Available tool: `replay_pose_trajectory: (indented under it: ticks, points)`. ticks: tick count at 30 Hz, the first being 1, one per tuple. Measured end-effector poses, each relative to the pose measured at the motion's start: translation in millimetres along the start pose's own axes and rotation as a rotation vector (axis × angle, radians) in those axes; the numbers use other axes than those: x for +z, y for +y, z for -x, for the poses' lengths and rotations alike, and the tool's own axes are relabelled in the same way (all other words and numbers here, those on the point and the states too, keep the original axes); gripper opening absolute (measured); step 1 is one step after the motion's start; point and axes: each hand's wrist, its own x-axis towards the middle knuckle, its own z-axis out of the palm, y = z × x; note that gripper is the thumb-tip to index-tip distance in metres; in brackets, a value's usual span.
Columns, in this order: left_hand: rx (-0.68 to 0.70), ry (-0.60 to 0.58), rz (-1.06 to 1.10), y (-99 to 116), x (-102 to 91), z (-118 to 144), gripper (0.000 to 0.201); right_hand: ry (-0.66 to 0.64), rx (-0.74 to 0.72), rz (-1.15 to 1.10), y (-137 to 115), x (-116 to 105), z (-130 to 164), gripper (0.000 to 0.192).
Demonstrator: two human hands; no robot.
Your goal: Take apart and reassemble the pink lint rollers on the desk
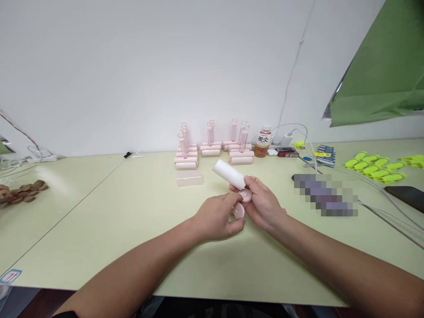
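Note:
My right hand [263, 203] is closed around a white lint roller roll [229, 173], which tilts up to the left. At the roll's near end shows a round pink end cap [245, 195], touched by the fingers of my left hand [217, 216]. Between the thumb and fingers of my left hand is a second round pink cap [239, 211]. A small pink piece [284, 210] peeks out behind my right wrist; most of it is hidden. On the table beyond my hands lies a clear pink cover [189, 178].
Several pink lint rollers [186, 164] with heart-topped handles stand along the wall. Right of them are a bottle [263, 142], a dark red box [287, 152] and white cables [387, 201]. Neon yellow pieces [374, 167] and a phone [406, 194] lie far right, brown pieces [29, 191] far left.

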Motion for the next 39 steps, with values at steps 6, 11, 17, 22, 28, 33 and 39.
replay_pose_trajectory:
  ticks: [6, 11, 17, 22, 28, 33, 39]
  points:
    - [-0.024, 0.016, 0.027, -1.3, 3.3, -1.2, 0.034, -0.041, 0.031, -0.037, 1.8, -0.6, 0.7, 0.026]
    - [-0.120, 0.009, 0.262, -1.6, 8.5, -2.3, 0.026, -0.039, 0.030, -0.054, 1.0, -0.6, 0.9, 0.031]
    - [-0.167, -0.047, 0.400, 7.4, 4.7, -4.3, 0.051, -0.013, 0.043, -0.071, -0.6, 3.5, 4.2, 0.026]
    - [-0.120, -0.100, 0.302, 13.8, 0.4, -2.3, 0.056, 0.057, 0.053, -0.023, -5.1, 5.5, 8.4, 0.018]
    - [-0.206, -0.132, 0.336, 14.1, 9.6, -3.7, 0.045, 0.094, 0.069, 0.017, -1.1, 9.3, 10.3, 0.017]
    - [-0.222, -0.054, 0.054, 18.9, 10.0, -4.2, 0.030, 0.155, -0.031, 0.031, 6.6, 11.9, -1.6, 0.011]
    - [0.270, -0.236, -0.381, 57.1, 14.2, 14.0, 0.014, 0.137, -0.149, 0.010, 3.6, 0.5, -13.3, 0.007]
